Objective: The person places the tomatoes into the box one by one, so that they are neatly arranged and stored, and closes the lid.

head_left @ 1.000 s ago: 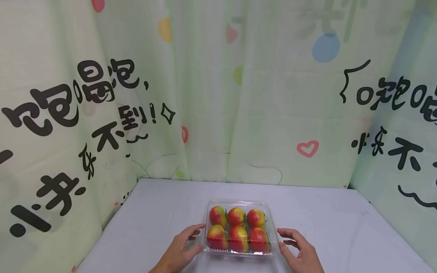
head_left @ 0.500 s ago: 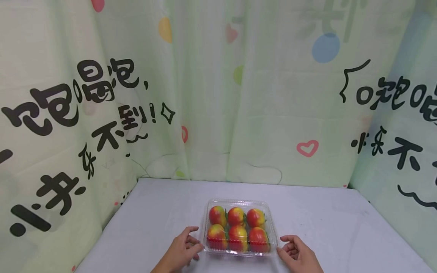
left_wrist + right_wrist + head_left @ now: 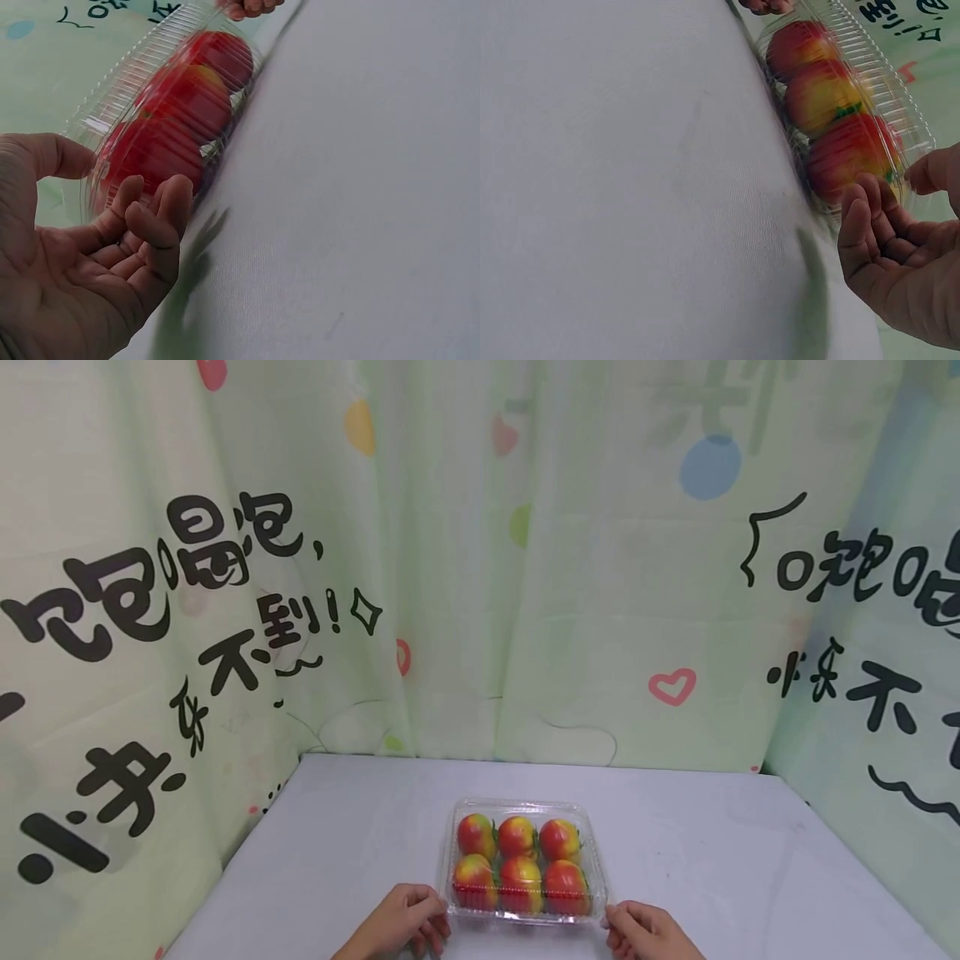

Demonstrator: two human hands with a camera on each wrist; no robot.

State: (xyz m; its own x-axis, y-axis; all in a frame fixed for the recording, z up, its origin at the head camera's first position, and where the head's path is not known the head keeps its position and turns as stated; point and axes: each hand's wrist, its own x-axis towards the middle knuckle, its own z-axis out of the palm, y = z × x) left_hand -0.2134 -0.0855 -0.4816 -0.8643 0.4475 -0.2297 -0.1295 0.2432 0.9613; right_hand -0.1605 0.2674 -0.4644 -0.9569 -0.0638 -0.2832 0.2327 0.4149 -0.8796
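Observation:
A clear plastic clamshell fruit box sits on the table, its lid down. Several red-and-yellow fruits lie inside in two rows. My left hand is at the near left corner of the box; in the left wrist view its thumb presses the box's edge, with the other fingers curled close to the front wall. At the near right corner, my right hand pinches the rim. The right wrist view has that thumb on the lid's edge and the fingers bent beside the front wall.
A white-covered table carries the box near its front edge. Pale green curtains with black lettering and coloured shapes hang behind and on both sides.
Both hands have moved from beside the box down to its near corners, and their fingers have curled in. The box itself has stayed in place.

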